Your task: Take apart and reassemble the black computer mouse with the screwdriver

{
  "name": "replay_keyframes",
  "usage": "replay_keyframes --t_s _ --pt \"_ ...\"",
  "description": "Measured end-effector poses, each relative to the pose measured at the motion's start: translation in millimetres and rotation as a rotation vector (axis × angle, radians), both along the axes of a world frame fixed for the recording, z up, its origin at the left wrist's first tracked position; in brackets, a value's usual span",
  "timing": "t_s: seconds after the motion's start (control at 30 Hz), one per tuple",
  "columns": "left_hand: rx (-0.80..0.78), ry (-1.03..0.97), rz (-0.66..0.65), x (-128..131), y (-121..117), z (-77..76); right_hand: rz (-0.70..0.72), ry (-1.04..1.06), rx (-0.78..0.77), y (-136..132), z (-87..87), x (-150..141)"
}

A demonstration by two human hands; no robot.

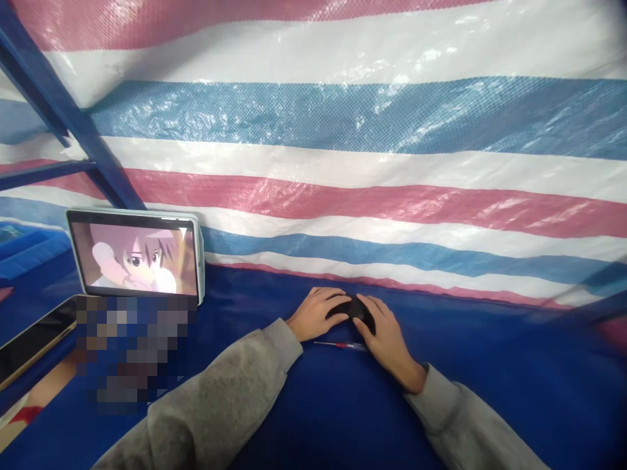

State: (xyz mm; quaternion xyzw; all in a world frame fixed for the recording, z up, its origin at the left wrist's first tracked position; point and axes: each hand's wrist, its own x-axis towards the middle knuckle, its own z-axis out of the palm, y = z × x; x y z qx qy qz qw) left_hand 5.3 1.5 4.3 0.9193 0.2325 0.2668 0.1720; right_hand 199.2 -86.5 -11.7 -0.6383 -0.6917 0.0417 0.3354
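A black computer mouse point(356, 309) rests on the dark blue surface between my two hands. My left hand point(318, 313) grips its left side, thumb in front and fingers over the top. From the other side my right hand point(385, 329) is wrapped round it, with its thumb along the near edge. Just nearer to me lies a thin screwdriver point(339, 344) with a red and clear handle. Its right end runs up to my right hand. The mouse's underside is hidden.
A tablet point(137, 258) showing a cartoon stands at the left, with a phone point(39, 336) lying nearer. Farther left is a blue tray point(34, 251). A striped plastic sheet point(362, 117) hangs behind the blue surface point(313, 418). Blue metal bars point(73, 124) cross the upper left.
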Motion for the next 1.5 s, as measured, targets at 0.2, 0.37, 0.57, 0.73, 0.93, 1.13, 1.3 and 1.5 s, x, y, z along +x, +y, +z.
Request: replay_keyframes --t_s 0.2,0.37,0.57,0.73,0.93,1.13,1.3,1.5 --pt "-0.002 -0.001 0.015 -0.1 0.7 -1.2 0.016 0.149 0.01 -0.8 10.7 -2.8" --pt "-0.032 -0.058 0.08 -0.7 -1.1 4.6 0.049 0.221 0.064 -0.5 14.8 -0.6" --pt "-0.085 -0.04 0.177 0.1 -0.1 7.9 0.012 0.282 0.047 -0.4 12.8 0.0" --pt "0.019 -0.014 0.115 -1.4 -2.8 8.3 -0.044 0.292 -0.032 0.3 9.9 -2.6" --pt "0.104 0.054 -0.046 -1.7 -1.2 2.8 -0.045 0.163 0.023 0.0 17.7 -2.0" --pt "0.102 0.008 -0.035 -0.6 2.6 -2.4 0.139 -0.185 -0.197 -14.2 64.3 -1.6" --pt "0.091 -0.012 -0.024 -0.5 2.2 -2.3 0.306 -0.425 -0.495 -21.5 72.5 -5.0" --pt "0.107 -0.018 -0.009 2.1 2.4 -3.4 0.333 -0.206 -0.453 -14.2 104.5 9.4"
